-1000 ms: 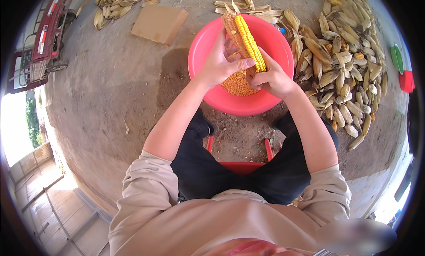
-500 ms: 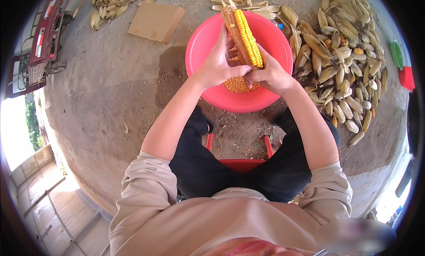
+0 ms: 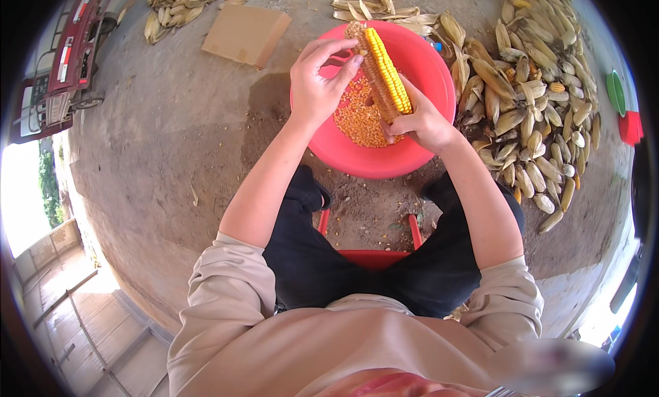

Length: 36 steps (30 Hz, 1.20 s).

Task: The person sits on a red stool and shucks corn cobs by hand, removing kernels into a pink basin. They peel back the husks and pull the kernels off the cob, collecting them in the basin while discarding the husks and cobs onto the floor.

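Over my tub (image 3: 381, 166), I've the right hand (image 3: 427, 124) closed around the cob (image 3: 385, 71), left (image 3: 319, 87) half-open near its tip.

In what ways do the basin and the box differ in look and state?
The basin is round, but the box is rectangular. The basin is pinkish-red, the box brown. The basin holds loose kernels, while the box looks closed. Both rest on the ground.

A hand could pass over the rough grey concrete floor (image 3: 165, 143) left of the round pink plastic basin (image 3: 391, 166), short of the flat brown cardboard box (image 3: 246, 34); rightward, the heap of dry, pale-husked corn ears (image 3: 532, 115) blocks the way, and the long, partly stripped yellow corn cob (image 3: 386, 69) slants over the basin
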Available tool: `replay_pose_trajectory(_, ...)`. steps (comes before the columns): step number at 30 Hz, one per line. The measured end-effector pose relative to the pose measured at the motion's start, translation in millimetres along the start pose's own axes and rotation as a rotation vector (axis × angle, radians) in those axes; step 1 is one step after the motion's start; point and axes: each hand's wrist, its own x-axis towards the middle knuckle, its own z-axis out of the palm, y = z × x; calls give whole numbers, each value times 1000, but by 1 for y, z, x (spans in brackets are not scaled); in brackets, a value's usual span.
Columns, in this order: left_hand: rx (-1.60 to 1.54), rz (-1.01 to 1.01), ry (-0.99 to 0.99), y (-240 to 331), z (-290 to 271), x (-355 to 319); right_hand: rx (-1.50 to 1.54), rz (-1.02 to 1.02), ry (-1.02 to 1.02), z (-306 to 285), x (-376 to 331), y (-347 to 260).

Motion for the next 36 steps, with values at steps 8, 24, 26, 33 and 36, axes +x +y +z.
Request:
replay_pose_trajectory(8,245,142,-112,6,-7,2,-644,-83,196,-14,8,16)
replay_pose_trajectory(24,-649,-324,35,-1,-17,4,-152,-58,113,-3,3,-3)
replay_pose_trajectory(26,-674,-294,108,-5,-29,7,-154,-64,97,-5,3,-3)
replay_pose_trajectory(33,-200,-619,785,-32,-98,18,-319,-144,74,-5,7,0)
replay_pose_trajectory(36,-553,-666,312,-22,-67,8,-472,-86,75,-11,10,13)
